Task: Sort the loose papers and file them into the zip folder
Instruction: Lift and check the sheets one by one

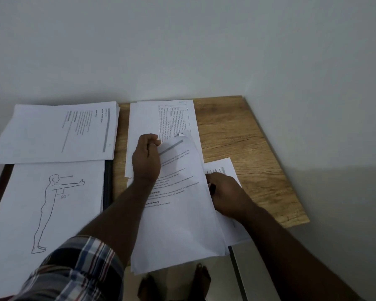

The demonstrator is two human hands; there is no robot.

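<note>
Left hand pinches top edge of printed sheets mid-desk; right hand grips their right side. Figure sheet lies on dark folder, left. Stack behind.

A wood-grain table stands against a plain pale wall — dim, even light.
</note>
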